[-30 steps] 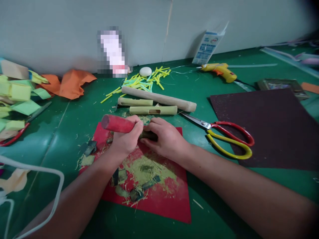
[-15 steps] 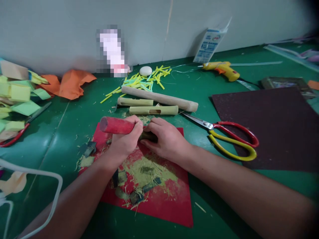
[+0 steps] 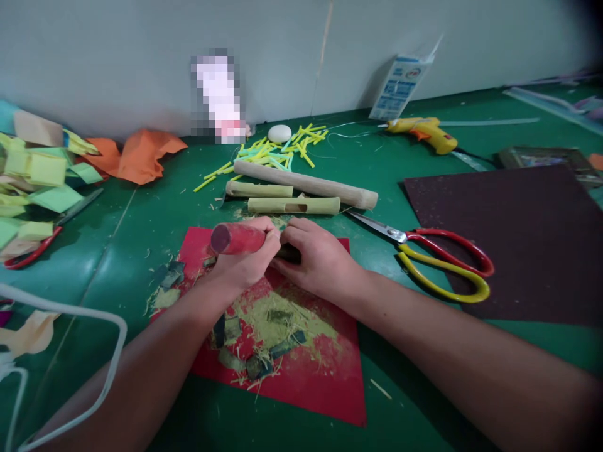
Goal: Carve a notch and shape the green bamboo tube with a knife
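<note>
My left hand (image 3: 252,260) is closed around the thick red handle (image 3: 242,238) of a tool whose working end is hidden. Right against it, my right hand (image 3: 320,254) grips a dark piece (image 3: 288,253) that looks like bamboo, mostly covered by my fingers. Below both hands lies a red sheet (image 3: 330,395), strewn with pale sawdust, shavings and dark chips (image 3: 257,366). Just beyond them rest a notched bamboo tube (image 3: 268,205), a second cut bamboo tube (image 3: 268,190) and a longer wooden rod (image 3: 306,182).
Large scissors (image 3: 400,236) lie open on the right beside a dark brown board (image 3: 518,251). Farther back are a yellow glue gun (image 3: 424,130), cut yellow straws (image 3: 301,150) and a white oval object (image 3: 279,133). Paper scraps (image 3: 47,169) and a white wire frame (image 3: 115,358) occupy the left.
The red handle and my left hand have shifted right, and the handle's end now points more toward me. My right hand keeps its grip. The whole view has moved slightly.
</note>
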`<state>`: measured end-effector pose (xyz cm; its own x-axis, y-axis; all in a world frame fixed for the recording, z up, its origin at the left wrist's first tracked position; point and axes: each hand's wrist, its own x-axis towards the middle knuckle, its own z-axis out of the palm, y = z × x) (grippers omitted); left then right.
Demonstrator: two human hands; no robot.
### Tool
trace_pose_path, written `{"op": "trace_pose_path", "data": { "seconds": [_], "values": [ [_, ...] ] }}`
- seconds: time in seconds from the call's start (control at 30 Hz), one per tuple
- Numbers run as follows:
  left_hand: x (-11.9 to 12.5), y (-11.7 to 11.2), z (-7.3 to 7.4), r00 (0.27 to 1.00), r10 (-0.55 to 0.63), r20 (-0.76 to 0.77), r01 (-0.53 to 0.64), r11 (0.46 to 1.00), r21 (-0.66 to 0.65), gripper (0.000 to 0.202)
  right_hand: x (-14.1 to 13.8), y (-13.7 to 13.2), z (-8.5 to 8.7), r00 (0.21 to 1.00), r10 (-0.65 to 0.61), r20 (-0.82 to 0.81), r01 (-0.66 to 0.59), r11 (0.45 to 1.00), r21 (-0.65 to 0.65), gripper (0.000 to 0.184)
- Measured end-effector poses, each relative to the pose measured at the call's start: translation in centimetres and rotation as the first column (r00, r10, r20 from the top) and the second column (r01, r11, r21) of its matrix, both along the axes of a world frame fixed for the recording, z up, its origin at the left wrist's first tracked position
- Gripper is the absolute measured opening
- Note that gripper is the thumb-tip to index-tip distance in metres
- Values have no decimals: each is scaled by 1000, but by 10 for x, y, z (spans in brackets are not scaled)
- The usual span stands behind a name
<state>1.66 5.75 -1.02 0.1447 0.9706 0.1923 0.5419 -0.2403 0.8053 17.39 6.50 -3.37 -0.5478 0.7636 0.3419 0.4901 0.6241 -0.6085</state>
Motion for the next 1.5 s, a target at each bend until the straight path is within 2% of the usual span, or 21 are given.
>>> {"op": "trace_pose_path", "data": {
  "seconds": [0.1, 0.27, 0.53, 0.67, 0.8, 0.9, 1.07, 1.3, 1.5],
  "values": [
    [-2, 0, 2, 1000, -13, 16, 13, 1000, -12, 21, 0, -2, 1, 1000, 5, -14, -6, 1000, -25, 17],
    [-7, -6, -5, 979, -34, 200, 48, 997, -68, 24, 1, -1, 2, 999, -30, -26, 29, 999, -26, 11],
    [-8, -7, -15, 907, 12, 421, -82, 985, 150, 29, -1, 2, -3, 996, -73, 47, 72, 997, 21, 17],
    [-7, -10, -14, 917, 52, 395, -141, 970, 198, 30, -1, 2, -2, 996, -85, 20, 85, 996, 12, 23],
    [-7, -6, -14, 896, 110, 429, -187, 972, 140, 31, 0, 2, 1, 995, -95, 21, 94, 995, 8, 29],
    [-8, -3, -17, 882, 149, 447, -217, 971, 103, 30, 1, 2, 3, 996, -85, 1, 85, 996, 2, 23],
    [-9, -3, -19, 898, 128, 421, -201, 970, 134, 31, 1, 1, 4, 994, -98, 44, 96, 995, 38, 24],
    [-11, -8, -13, 940, 123, 319, -205, 950, 236, 29, 0, -1, 3, 995, -89, 53, 85, 994, 62, 22],
    [-10, -9, -7, 926, 80, 369, -167, 963, 211, 29, -1, 1, 1, 992, -115, 45, 114, 993, 21, 29]
  ]
}}
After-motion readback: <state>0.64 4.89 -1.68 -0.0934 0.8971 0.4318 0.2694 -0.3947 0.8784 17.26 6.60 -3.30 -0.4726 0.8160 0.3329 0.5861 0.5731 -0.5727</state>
